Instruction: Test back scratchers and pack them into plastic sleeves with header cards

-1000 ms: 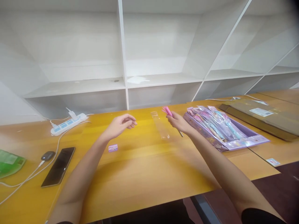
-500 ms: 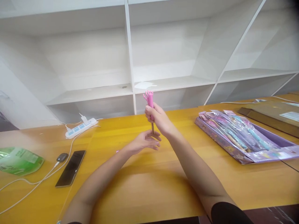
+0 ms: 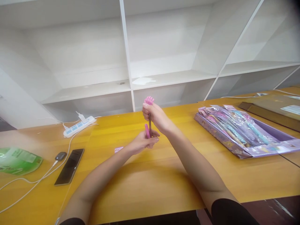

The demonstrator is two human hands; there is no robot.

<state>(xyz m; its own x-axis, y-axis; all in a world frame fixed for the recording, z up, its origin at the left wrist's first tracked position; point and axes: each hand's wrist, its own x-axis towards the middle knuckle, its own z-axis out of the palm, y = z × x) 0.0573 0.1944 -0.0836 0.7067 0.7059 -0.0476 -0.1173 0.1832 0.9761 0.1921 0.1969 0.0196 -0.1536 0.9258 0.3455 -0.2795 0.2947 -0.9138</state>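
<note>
Two hands meet above the tabletop (image 3: 150, 184) near its middle: the left hand (image 3: 140, 143), nearer, pinches a pink cap (image 3: 147, 130); the right hand (image 3: 157, 118), above, grips the upright pink-topped pen (image 3: 149, 103), long axis vertical.

Pen shaft (image 3: 149, 120) partly hidden inside right hand (image 3: 157, 118), green packet (image 3: 16, 161) blurred and cut off at left edge

Your right hand (image 3: 157, 117) holds a pen with a pink crown top (image 3: 149, 100); your left hand (image 3: 142, 143) holds its pink cap (image 3: 147, 131). The worktop (image 3: 150, 181) is honey-yellow wood grain. At its right edge lies a lilac tray (image 3: 264, 147) of pastel purple and teal packets. At its left edge: black phone (image 3: 69, 166), white power strip (image 3: 79, 126), green pouch (image 3: 17, 161). The shelving (image 3: 164, 47) is white.
</note>
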